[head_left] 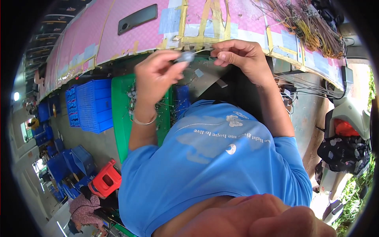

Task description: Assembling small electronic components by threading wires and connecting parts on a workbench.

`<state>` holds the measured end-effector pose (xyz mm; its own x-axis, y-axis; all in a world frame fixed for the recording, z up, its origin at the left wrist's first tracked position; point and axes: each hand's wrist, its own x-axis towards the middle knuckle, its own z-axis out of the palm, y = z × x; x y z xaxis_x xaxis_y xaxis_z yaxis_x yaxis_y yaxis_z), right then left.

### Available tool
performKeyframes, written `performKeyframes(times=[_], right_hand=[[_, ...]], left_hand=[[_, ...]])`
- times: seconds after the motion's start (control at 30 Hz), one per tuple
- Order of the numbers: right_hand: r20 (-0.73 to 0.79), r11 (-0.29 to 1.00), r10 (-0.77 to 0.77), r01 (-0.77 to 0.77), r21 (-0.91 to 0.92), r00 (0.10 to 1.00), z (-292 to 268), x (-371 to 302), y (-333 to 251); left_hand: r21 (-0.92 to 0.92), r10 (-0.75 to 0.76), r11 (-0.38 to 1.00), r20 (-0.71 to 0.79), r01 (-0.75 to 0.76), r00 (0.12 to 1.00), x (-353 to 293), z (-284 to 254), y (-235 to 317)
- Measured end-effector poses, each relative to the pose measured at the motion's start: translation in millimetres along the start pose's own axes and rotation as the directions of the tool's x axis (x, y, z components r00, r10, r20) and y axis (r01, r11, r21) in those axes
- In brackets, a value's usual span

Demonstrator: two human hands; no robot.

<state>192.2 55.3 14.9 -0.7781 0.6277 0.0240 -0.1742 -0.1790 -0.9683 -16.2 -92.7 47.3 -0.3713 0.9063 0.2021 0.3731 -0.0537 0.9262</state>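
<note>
Pinching a small grey part (pixel 185 56) in my left hand (pixel 158 75), I hold a thin wire (pixel 202 51) with my right hand (pixel 241 55); judged next: align and insert precisely.

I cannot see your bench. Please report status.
Left hand pinches small grey part. Right hand pinches thin wire. Nothing between them.

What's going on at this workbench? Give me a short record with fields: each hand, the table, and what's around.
left hand: left hand pinches a small grey part between fingertips
right hand: right hand pinches a thin wire that runs to the grey part
table: pink worktable patched with yellow tape; a dark phone lies on it
wires: bundle of wires at the table's right end
below: green tray, blue crates, red stool
</note>
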Motion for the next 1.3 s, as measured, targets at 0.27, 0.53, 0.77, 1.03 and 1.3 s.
performKeyframes(times=[0.27,0.53,0.77,1.03,1.3], right_hand=[[-0.464,0.780,-0.313,-0.055,-0.623,0.829,-115.4,4.4,-9.9],[-0.449,0.109,-0.535,-0.469,-0.876,0.716,-167.0,0.7,-21.2],[-0.510,0.321,-0.492,-0.398,-0.859,0.705,-174.7,-0.4,-17.5],[-0.768,0.907,-0.421,0.226,-0.355,0.483,-166.8,2.8,-32.0],[-0.611,0.933,0.038,0.191,0.305,0.790,-84.3,25.2,1.7]], left_hand=[[0.436,-0.391,0.786,-0.197,0.437,0.899,-60.7,-134.9,-57.7],[0.314,-0.144,0.932,-0.135,0.180,0.980,55.0,-90.8,-66.0],[0.454,0.273,0.857,-0.001,-0.243,0.962,234.0,-35.1,-100.3],[0.763,0.241,0.531,0.280,-0.368,0.929,326.3,40.0,-99.1],[0.520,0.374,0.753,0.166,-0.403,0.912,268.1,37.7,-75.5]])
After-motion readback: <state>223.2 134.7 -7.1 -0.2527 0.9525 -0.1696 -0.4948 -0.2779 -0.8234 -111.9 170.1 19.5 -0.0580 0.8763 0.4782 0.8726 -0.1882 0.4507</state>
